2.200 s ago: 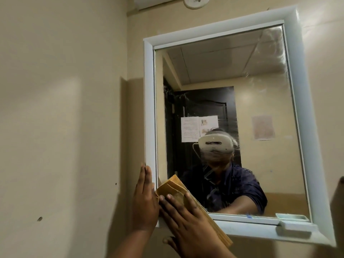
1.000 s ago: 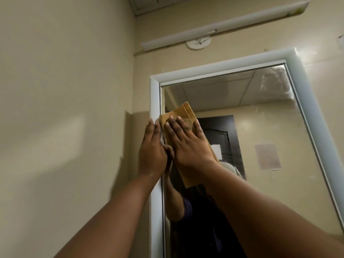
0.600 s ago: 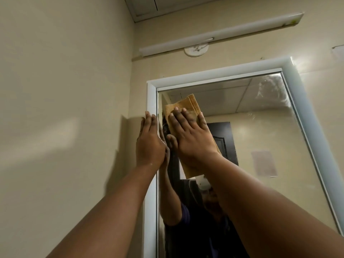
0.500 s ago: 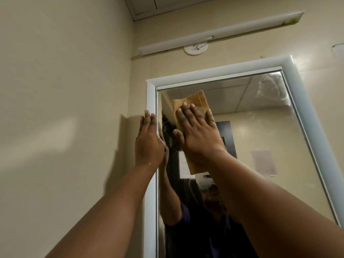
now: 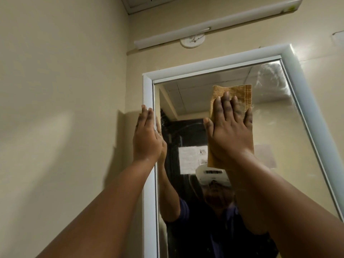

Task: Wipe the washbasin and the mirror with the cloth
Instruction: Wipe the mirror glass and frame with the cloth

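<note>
Reaching up along a bare cream side wall (image 5: 55,108), the left hand (image 5: 147,138) lies flat with fingers straight and pressed together, its palm against the white left frame (image 5: 148,183) of the mirror (image 5: 283,138), fingertips well below the frame's top left corner; it grasps nothing. Between this hand and the other, a strip of open glass reflects a dark door and a sheet of paper. The right hand (image 5: 229,131) is spread wide, fingers fanned, palm pressing a folded tan cloth (image 5: 232,92) flat on the glass in the upper middle of the mirror. The cloth's top edge sits just under the frame's top rail, and its lower end shows beneath the wrist. To the right of the cloth, hazy smeared glass runs clear to the right frame edge. A white tube light (image 5: 214,25) is mounted on the wall above the mirror.
</note>
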